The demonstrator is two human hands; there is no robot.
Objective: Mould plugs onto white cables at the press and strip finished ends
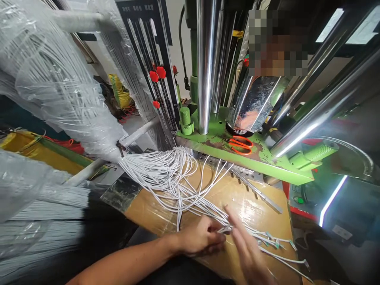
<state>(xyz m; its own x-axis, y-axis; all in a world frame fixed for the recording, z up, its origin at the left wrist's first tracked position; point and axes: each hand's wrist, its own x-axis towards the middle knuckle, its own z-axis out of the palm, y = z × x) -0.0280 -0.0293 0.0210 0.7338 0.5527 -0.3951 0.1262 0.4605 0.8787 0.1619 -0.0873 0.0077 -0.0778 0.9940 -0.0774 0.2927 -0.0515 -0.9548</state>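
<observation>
In the head view, my left hand (203, 237) is closed, its thumb and fingers pinching a white cable (225, 228) near the front of a tan work board. Close beside it my right hand (247, 247) has its fingers stretched out, slightly blurred, by the pinched cable. A large bundle of white cables (154, 170) spreads over the board (219, 186) from the left and passes behind both hands. Several cable ends (276, 241) with small connectors and greenish bits lie to the right of my right hand. My left fingertips are partly hidden.
Behind the board stands a green machine base (208, 138) with steel columns (204, 67). Orange-handled scissors (241, 145) lie on it. A metal bar (261, 194) rests at the board's back right. Plastic-wrapped cable bundles (65, 79) hang at left. Another person's hand (249, 120) shows behind the machine.
</observation>
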